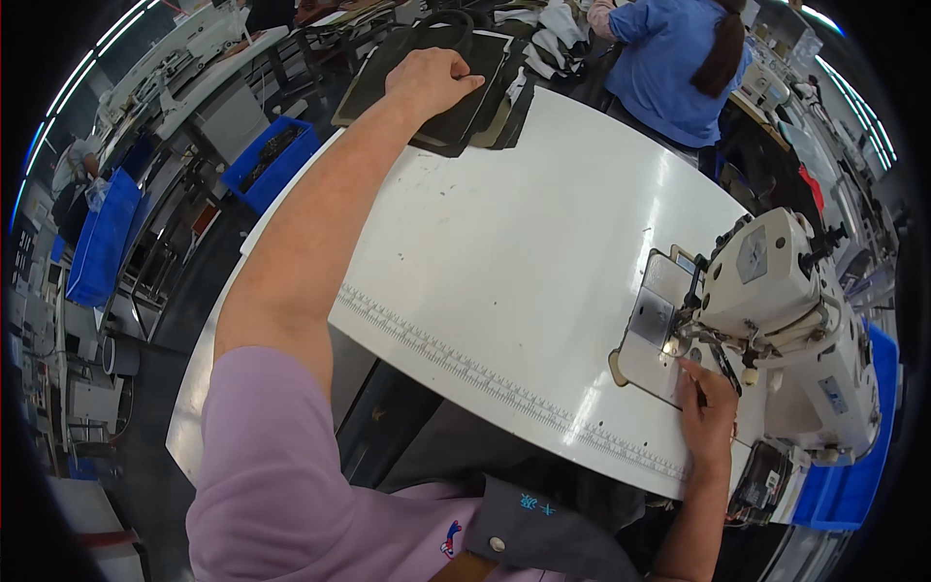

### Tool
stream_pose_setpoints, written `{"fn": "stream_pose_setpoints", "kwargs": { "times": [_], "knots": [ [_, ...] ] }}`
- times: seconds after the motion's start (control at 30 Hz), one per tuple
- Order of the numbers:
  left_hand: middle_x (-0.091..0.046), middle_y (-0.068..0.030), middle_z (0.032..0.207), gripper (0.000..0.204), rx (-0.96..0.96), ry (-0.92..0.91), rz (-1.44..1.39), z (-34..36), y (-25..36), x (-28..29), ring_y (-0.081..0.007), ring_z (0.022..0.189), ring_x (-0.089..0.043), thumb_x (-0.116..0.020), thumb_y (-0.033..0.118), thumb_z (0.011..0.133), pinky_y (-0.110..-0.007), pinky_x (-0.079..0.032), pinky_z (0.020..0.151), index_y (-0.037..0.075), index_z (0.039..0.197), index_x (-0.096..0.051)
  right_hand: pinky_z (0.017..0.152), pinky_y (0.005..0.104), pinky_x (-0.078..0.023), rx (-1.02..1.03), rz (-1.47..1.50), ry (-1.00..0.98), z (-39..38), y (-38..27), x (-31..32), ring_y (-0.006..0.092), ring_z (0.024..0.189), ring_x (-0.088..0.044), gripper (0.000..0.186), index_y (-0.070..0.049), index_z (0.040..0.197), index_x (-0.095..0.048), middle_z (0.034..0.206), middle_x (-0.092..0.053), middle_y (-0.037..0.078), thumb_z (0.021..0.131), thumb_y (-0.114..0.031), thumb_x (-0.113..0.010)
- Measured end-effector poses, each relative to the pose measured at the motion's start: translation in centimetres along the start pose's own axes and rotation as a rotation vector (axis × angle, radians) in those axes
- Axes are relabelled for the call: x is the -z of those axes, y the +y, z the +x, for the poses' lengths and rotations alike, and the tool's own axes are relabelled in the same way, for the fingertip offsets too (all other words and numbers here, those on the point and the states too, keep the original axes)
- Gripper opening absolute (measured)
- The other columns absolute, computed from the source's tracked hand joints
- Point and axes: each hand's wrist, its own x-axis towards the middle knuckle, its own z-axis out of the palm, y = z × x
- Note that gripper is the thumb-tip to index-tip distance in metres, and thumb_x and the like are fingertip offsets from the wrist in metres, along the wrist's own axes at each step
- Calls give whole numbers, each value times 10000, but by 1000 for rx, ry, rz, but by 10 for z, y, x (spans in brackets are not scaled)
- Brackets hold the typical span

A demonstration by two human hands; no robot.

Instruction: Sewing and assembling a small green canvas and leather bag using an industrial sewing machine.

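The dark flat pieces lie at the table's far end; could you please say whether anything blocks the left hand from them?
Nothing visible does: the left hand appears over the dark flat pieces, though contact cannot be made out.

Sewing workshop, factory-type: white ind. sewing mach. (766,276) on a big worktable (485,233) w/ ruler strip (465,367), dark flat pcs (453,131) stacked at far edge, blue bins (102,242) on L side, strip lights (822,17), other workers nearby (one, blue top (659,73), back turned).
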Motion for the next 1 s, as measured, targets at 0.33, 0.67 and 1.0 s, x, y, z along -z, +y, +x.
{"fn": "stream_pose_setpoints", "kwargs": {
  "times": [0.33, 0.67, 1.0],
  "knots": [
    [-668, -136, 1276, 691, 9, 27, 318, 79, 19, -73, -273, 1206, -659, -752, 627, 822, -419, -569, 951, 71, 1230, -703, 667, 294, -442, -154, 53, -80, 4, -4, 5, 171, 687, -559, 180, -14, 1096, -750, 784, -642, 67, 935, -3, -670],
    [-735, -117, 1196, 492, 8, -42, 123, 108, -26, -68, -318, 1192, -664, -647, 525, 939, -440, -523, 1028, 109, 1183, -744, 657, 299, -439, -116, 66, -23, 10, -7, -1, 163, 625, -552, 172, -22, 1089, -748, 712, -618, 66, 936, -7, -671],
    [-760, -132, 1100, 441, -105, 58, 370, 72, 18, -70, -304, 1039, -734, -615, 487, 973, -412, -591, 855, 90, 1083, -771, 600, 325, -405, -60, 6, 28, 4, -5, -4, 170, 625, -510, 182, -39, 1081, -762, 683, -580, 58, 921, -12, -678]
  ]
}}
